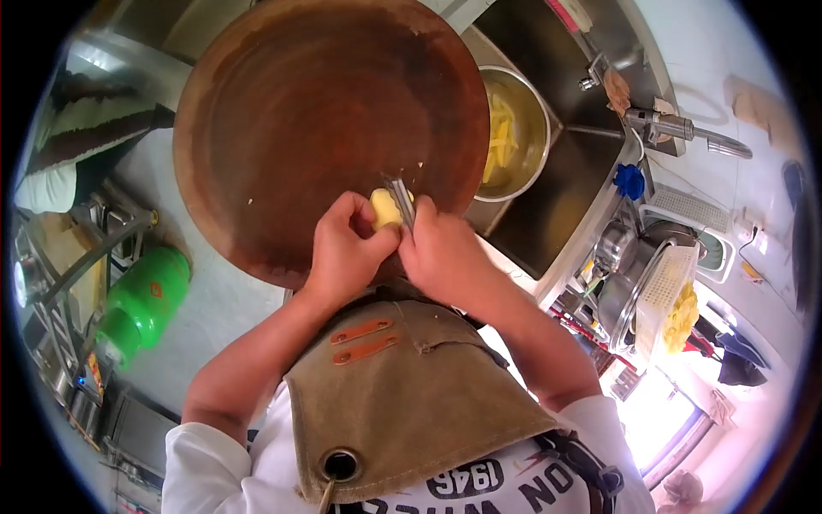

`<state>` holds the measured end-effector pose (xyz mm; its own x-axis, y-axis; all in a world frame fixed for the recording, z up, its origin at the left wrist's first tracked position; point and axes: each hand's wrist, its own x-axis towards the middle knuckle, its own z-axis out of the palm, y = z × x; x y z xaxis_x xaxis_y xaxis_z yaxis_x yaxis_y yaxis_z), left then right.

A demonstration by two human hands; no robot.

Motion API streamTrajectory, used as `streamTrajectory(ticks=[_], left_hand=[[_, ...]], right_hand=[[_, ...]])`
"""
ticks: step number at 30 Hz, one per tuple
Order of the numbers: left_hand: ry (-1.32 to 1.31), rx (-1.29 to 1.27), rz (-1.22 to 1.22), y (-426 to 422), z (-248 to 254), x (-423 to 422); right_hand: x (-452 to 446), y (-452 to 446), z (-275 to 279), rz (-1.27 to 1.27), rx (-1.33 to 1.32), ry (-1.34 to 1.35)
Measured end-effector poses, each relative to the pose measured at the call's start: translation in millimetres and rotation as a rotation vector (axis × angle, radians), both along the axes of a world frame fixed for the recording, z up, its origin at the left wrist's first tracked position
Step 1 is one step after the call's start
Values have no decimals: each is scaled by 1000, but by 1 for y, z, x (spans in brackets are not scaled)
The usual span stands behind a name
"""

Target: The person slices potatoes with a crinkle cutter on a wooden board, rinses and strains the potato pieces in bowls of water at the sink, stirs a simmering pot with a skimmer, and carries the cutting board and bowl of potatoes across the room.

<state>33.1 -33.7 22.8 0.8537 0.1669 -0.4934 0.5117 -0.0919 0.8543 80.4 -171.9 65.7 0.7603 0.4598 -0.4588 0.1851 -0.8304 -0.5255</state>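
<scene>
Over the near edge of a large round brown wooden board (334, 111), my left hand (347, 244) pinches a peeled yellow potato (384, 208) between thumb and fingers. My right hand (441, 248) grips a metal crinkle cutter (400, 199), its ridged blade upright against the potato's right side. The cutter's grip is mostly covered by my fingers. A few tiny pale scraps lie on the board. Right of the board, a steel bowl (541, 141) holds yellow potato strips (501, 137) in what looks like liquid.
The bowl stands by a steel double sink (556, 206) with a tap (672, 127). Further right are pots and a white basket (664, 295). On the left floor lies a green gas cylinder (150, 295). Another person's sleeve (51, 188) shows at far left.
</scene>
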Motion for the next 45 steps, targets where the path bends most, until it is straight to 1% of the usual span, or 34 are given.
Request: streamTrajectory(ticks=[3, 4, 7, 8, 10, 13, 14, 17, 20, 23, 24, 26, 27, 28, 29, 31, 32, 35, 39, 42, 45], left_hand=[[7, 13, -32, 5, 3, 2], [22, 28, -46, 5, 4, 1], [17, 50, -76, 8, 1, 0], [14, 54, -86, 9, 1, -2], [41, -30, -25, 13, 5, -6], [55, -93, 40, 16, 3, -12], [52, -103, 62, 16, 2, -13], [-27, -1, 34, 11, 7, -11], [-35, 212, -90, 11, 16, 1], [-177, 375, -172, 16, 9, 3], [-299, 512, -203, 19, 9, 3], [-544, 793, -270, 24, 12, 1], [-579, 819, -314, 26, 11, -1], [-612, 844, -360, 26, 9, -5], [-646, 867, -406, 26, 7, -11], [-675, 773, -397, 28, 6, -22], [-661, 735, -368, 28, 8, -27], [-603, 676, -317, 32, 6, -30], [-547, 625, -254, 29, -3, -33], [-314, 362, -216, 18, 7, -39], [-302, 319, -209, 19, 5, -42]], right_hand=[[9, -5, 1, 17, -14, 17], [15, -5, 7, 24, -60, 70], [23, -12, 6, -74, -48, 99], [24, -15, 7, -104, -32, 62], [27, -22, 11, -165, -3, -14], [28, -37, 29, -272, 203, -6], [26, -44, 29, -305, 253, -63], [18, -56, 51, -427, 256, -63], [5, -61, 61, -561, 322, -55], [-9, -73, 50, -559, 341, -97], [-12, -74, 50, -590, 330, -9], [-18, -74, 38, -526, 317, -1], [-21, -72, 33, -496, 314, 7], [-21, -63, 29, -464, 354, -40], [-21, -56, 26, -404, 269, -33], [-20, -44, 19, -279, 100, -19], [-22, -40, 11, -238, 103, -84], [-18, -24, 17, -164, 30, -90], [-19, -15, 11, -171, 52, -88], [-20, -10, 5, -173, 81, -124], [-17, -8, 5, -172, 107, -101]])
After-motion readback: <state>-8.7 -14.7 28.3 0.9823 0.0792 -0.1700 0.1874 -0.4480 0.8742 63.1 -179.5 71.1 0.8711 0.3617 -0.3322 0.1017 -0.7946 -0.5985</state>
